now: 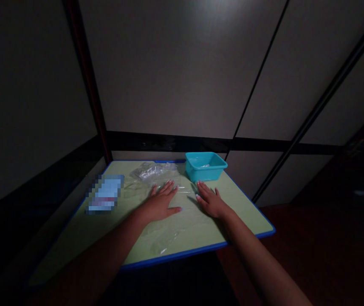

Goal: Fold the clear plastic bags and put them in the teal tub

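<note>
A clear plastic sheet or bag (172,236) lies spread on the light green table (239,212). My left hand (162,205) rests flat on the plastic, fingers apart. To its right, my right hand (212,203) is also palm down with spread fingers, at the plastic's right side. Behind my left hand is a crumpled heap of clear plastic (151,170). A turquoise basket (204,173) stands just beyond my right hand, with something small and clear inside that I cannot make out.
On the table's left side lies a pixelated, light blue flat item (107,193). The table has a blue edge (182,255). Pale panels with dark strips (175,76) rise behind it, and a dark reddish floor (303,242) shows at the right.
</note>
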`<action>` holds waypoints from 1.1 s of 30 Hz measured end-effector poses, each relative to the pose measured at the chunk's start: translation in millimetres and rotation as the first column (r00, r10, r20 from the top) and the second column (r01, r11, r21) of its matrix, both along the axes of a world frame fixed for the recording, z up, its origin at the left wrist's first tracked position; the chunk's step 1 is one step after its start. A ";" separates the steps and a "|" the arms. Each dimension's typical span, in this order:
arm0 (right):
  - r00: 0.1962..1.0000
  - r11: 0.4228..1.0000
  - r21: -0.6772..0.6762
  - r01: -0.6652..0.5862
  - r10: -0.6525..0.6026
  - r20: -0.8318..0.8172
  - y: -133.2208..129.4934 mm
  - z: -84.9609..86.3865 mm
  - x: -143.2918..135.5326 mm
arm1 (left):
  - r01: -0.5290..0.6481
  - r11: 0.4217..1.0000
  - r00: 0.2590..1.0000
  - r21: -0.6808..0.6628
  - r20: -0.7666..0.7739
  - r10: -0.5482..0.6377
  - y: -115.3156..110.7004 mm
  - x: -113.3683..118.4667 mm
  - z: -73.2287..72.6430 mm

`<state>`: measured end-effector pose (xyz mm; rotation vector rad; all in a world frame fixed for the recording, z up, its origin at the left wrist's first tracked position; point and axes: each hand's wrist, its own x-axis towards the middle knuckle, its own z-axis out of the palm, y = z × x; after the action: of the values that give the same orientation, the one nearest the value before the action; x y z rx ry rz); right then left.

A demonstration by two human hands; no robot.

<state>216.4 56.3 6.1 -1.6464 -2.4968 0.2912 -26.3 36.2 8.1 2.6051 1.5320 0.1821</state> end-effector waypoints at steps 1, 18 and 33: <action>0.999 1.000 -0.004 -0.024 0.024 0.026 -1.7 -0.1 -4.2 | 0.029 1.000 0.999 0.013 0.015 -0.029 -0.5 5.6 0.2; 0.988 0.999 -0.006 -0.043 0.043 0.148 -5.4 -3.1 -15.6 | -0.177 0.975 0.984 -0.135 -0.044 0.172 9.6 -19.9 -3.5; 0.984 0.999 -0.036 -0.030 0.035 0.177 -2.2 -4.9 -16.4 | 0.019 0.997 0.999 -0.069 0.030 -0.017 10.2 80.6 5.2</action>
<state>200.0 54.0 1.2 -1.7164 -2.6636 0.1975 54.3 46.3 13.3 2.5502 1.4783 0.1617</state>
